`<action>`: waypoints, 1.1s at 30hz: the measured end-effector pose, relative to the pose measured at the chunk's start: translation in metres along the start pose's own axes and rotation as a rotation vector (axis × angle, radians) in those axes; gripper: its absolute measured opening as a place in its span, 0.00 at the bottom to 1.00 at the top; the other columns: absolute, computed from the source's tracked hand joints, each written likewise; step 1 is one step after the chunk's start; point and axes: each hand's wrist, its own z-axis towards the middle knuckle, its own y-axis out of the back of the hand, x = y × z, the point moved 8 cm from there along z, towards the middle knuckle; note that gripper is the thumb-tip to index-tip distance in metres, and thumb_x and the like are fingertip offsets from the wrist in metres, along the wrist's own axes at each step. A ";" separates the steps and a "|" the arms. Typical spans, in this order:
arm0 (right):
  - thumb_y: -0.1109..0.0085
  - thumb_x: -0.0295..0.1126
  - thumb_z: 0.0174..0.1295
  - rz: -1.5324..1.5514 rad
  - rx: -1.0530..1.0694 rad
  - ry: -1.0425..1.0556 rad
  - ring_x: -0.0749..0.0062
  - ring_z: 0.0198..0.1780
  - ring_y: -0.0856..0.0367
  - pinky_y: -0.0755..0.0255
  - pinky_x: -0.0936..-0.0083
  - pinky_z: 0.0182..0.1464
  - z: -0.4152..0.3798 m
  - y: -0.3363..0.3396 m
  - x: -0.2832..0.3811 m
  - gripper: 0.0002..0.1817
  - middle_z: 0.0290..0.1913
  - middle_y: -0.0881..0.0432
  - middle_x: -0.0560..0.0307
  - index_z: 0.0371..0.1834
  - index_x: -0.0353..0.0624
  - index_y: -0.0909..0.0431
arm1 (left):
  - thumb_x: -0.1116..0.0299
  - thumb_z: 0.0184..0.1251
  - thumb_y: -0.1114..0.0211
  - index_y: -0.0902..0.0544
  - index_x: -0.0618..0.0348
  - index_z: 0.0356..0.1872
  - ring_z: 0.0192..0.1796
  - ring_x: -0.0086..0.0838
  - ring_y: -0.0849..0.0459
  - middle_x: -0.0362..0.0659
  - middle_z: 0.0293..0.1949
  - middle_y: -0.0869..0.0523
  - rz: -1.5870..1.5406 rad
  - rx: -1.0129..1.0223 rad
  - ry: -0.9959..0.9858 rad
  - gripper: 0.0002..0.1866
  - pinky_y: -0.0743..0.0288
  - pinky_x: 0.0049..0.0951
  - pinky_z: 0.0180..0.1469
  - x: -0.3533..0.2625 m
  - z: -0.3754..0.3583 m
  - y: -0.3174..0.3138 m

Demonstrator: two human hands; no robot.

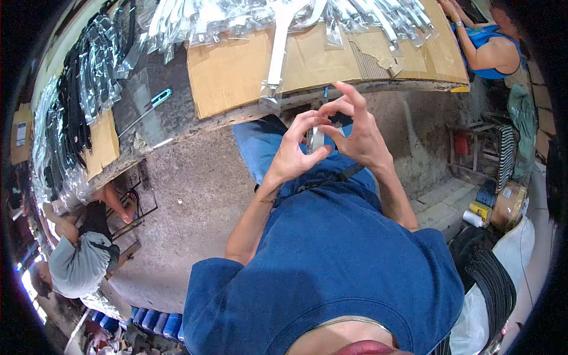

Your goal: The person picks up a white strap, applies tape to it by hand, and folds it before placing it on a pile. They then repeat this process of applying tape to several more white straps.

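A: Hands?
B: Both up over the lap, fingertips close together. Left hand (299,145) has thumb and fingers clamped on a pale piece (316,141). Right hand (360,133) is curled right beside it; can't tell if it's pinching anything.
A: So the piece is where?
B: Between the two hands, off the near edge of the desk (173,80).
A: On the desk?
B: Cardboard (222,74), bagged white straps (201,18) over it, one poking past the near edge. Black straps (74,100) on the left, blue-handled tool (161,96) near them.
A: Others?
B: Blue-top person (494,53) far right, grey-shirt person (80,266) left.
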 end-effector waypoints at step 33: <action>0.28 0.18 0.48 0.592 -0.091 -0.334 0.76 0.43 0.21 0.27 0.78 0.49 0.002 -0.014 0.017 0.50 0.44 0.17 0.52 0.71 0.44 0.53 | 0.70 0.45 0.25 0.20 0.45 0.59 0.64 0.46 0.29 0.58 0.73 0.49 0.183 -0.243 -0.342 0.33 0.33 0.44 0.64 -0.062 -0.027 0.025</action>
